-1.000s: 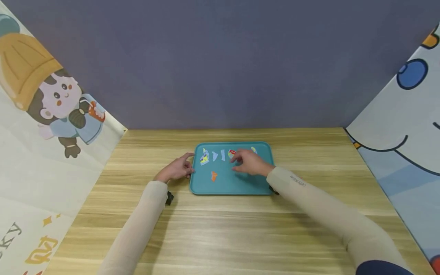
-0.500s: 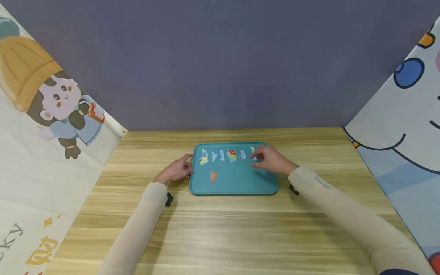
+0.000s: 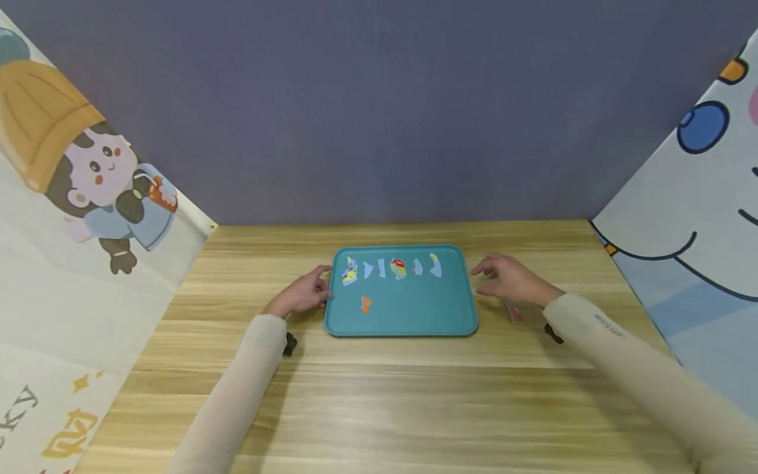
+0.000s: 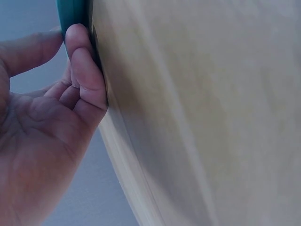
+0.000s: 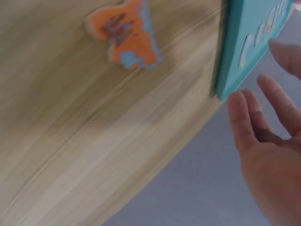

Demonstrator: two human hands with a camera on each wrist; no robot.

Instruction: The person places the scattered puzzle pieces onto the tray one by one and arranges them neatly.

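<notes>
A teal tray [image 3: 403,324] lies on the wooden table. Along its far part runs a row of flat, irregular puzzle pieces, among them a red-and-yellow piece [image 3: 398,268] and a pale curved piece [image 3: 435,265]. An orange piece [image 3: 366,303] sits nearer the front left. My left hand [image 3: 301,291] touches the tray's left edge with extended fingers. Just off the tray's right edge, my right hand [image 3: 514,280] hovers with nothing held, fingers spread apart in the right wrist view. Below it on the table is another orange puzzle piece [image 5: 127,33] with light-blue parts.
The wooden table [image 3: 379,401] extends around the tray on all sides. A dark blue-grey wall [image 3: 403,118] stands behind it. Side panels with cartoon prints, including a figure in a yellow hat [image 3: 47,125], flank the table.
My right hand has moved right, from above the row of pieces to outside the tray, uncovering the curved piece and the orange piece on the table. My left hand stays at the tray's edge.
</notes>
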